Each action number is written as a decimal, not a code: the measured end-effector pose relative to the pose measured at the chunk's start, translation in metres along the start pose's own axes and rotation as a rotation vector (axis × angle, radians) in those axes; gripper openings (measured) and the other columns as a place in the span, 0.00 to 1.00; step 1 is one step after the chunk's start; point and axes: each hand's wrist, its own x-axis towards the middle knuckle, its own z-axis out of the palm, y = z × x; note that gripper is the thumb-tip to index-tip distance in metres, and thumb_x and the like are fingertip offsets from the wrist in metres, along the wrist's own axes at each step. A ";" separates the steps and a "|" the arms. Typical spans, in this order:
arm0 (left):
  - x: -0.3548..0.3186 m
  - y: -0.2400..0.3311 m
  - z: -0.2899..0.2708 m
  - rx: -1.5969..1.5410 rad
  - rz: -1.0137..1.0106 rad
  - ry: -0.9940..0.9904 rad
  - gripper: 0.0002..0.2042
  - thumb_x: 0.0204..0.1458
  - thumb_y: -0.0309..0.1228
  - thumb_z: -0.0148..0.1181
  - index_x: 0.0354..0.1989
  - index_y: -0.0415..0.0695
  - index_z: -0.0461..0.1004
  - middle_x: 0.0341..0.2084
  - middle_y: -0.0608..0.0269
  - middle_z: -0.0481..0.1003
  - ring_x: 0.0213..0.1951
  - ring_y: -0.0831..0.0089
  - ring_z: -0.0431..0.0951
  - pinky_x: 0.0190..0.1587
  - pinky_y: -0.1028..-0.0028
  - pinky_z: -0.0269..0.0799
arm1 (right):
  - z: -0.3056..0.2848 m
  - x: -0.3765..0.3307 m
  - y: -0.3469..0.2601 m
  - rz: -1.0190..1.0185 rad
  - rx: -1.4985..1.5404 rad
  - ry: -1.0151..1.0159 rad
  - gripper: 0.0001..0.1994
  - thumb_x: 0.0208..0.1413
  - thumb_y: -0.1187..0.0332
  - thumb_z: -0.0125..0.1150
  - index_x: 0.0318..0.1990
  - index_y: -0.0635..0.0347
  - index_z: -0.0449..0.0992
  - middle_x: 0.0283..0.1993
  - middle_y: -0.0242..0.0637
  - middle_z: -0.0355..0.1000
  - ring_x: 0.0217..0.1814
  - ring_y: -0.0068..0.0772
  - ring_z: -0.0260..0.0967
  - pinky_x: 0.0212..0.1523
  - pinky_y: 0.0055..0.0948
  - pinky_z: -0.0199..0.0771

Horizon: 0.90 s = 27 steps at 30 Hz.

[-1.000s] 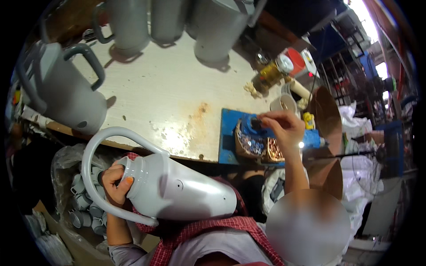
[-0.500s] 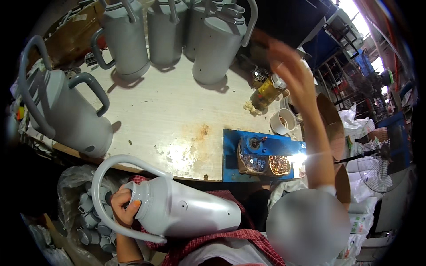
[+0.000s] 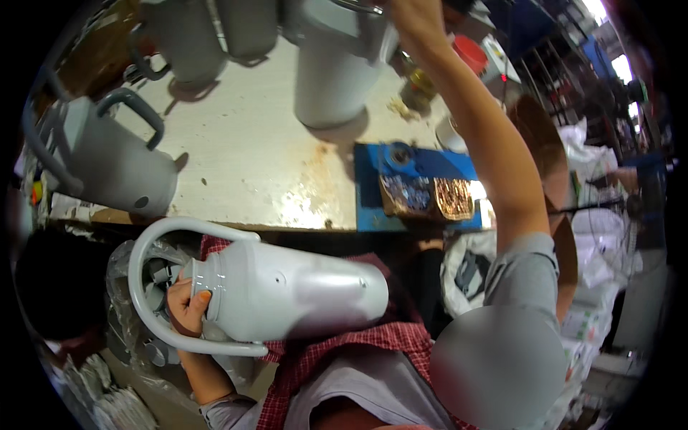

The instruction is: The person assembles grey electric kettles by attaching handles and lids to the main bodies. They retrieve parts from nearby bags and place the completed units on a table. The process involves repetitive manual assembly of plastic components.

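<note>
A light grey jug (image 3: 301,290) with a large hooped handle lies on its side across my lap, its mouth to the left. My left hand (image 3: 188,308) is closed round its neck rim, thumb on the outside, inside the hoop. My right arm stretches to the far side of the table. There my right hand (image 3: 417,20) is at the top of a second grey jug (image 3: 333,79), apparently gripping it by its handle; the fingers are partly cut off by the picture's upper edge. Whether that jug's base touches the table I cannot tell.
More grey jugs (image 3: 183,43) stand at the back left, another jug (image 3: 118,158) at the left edge. A blue fixture (image 3: 369,179) with trays of small washers and coppery parts sits on the right, near a yellowish jar (image 3: 419,89). A plastic bag (image 3: 122,279) of grey parts is below left.
My right hand has reached from above the jar to the far jug, which now stands nearer me. My left hand keeps its hold on the lap jug. The view has shifted, so the table appears higher.
</note>
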 end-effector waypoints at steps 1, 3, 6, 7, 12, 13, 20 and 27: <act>0.000 0.005 -0.003 0.007 -0.054 -0.053 0.24 0.53 0.46 0.54 0.18 0.34 0.67 0.12 0.62 0.64 0.17 0.70 0.62 0.36 0.68 0.60 | 0.003 -0.011 -0.009 -0.009 0.048 0.005 0.12 0.60 0.62 0.53 0.33 0.63 0.69 0.23 0.31 0.66 0.27 0.20 0.63 0.28 0.25 0.64; 0.002 0.017 0.005 0.003 -0.063 -0.088 0.23 0.54 0.45 0.54 0.20 0.34 0.68 0.14 0.61 0.65 0.18 0.71 0.63 0.34 0.69 0.60 | 0.009 -0.023 -0.026 0.003 0.044 -0.065 0.13 0.60 0.61 0.53 0.36 0.65 0.70 0.25 0.40 0.70 0.29 0.30 0.69 0.32 0.30 0.68; 0.015 0.023 0.018 0.086 0.069 -0.081 0.22 0.54 0.44 0.53 0.22 0.34 0.69 0.15 0.61 0.67 0.20 0.72 0.63 0.30 0.71 0.59 | 0.012 -0.025 -0.032 -0.109 -0.127 -0.030 0.15 0.57 0.61 0.56 0.38 0.67 0.69 0.31 0.52 0.72 0.35 0.47 0.72 0.37 0.38 0.70; 0.015 0.023 0.022 0.127 0.125 -0.064 0.21 0.55 0.43 0.52 0.22 0.34 0.70 0.16 0.62 0.68 0.20 0.73 0.63 0.29 0.72 0.59 | 0.009 -0.028 -0.035 -0.081 -0.058 -0.068 0.15 0.56 0.61 0.56 0.38 0.68 0.69 0.32 0.54 0.72 0.36 0.52 0.72 0.38 0.41 0.69; -0.019 0.015 0.017 -0.009 -0.196 -0.003 0.23 0.57 0.45 0.50 0.23 0.34 0.69 0.16 0.70 0.65 0.22 0.79 0.58 0.29 0.75 0.56 | -0.067 -0.085 -0.041 -0.435 -0.205 -0.200 0.13 0.52 0.61 0.62 0.38 0.61 0.75 0.31 0.41 0.75 0.32 0.39 0.75 0.35 0.33 0.73; -0.037 -0.002 0.013 -0.024 -0.218 0.069 0.22 0.57 0.45 0.51 0.21 0.36 0.67 0.16 0.70 0.62 0.22 0.80 0.56 0.29 0.75 0.55 | -0.093 -0.125 -0.058 -0.268 -0.255 -0.382 0.12 0.52 0.61 0.63 0.38 0.58 0.80 0.30 0.36 0.78 0.33 0.31 0.77 0.36 0.27 0.74; -0.041 -0.009 0.027 0.061 -0.355 0.169 0.24 0.58 0.43 0.52 0.16 0.39 0.59 0.14 0.73 0.58 0.22 0.81 0.51 0.40 0.74 0.58 | -0.156 -0.292 0.059 0.105 -0.752 -0.493 0.07 0.52 0.69 0.59 0.37 0.58 0.78 0.34 0.43 0.75 0.36 0.47 0.72 0.37 0.38 0.72; -0.065 -0.033 0.016 -0.078 -0.339 0.369 0.22 0.59 0.42 0.52 0.15 0.43 0.61 0.14 0.75 0.58 0.21 0.82 0.54 0.26 0.77 0.55 | -0.133 -0.287 0.108 0.029 -0.961 -0.510 0.08 0.48 0.70 0.57 0.37 0.56 0.77 0.39 0.41 0.74 0.41 0.46 0.72 0.42 0.38 0.72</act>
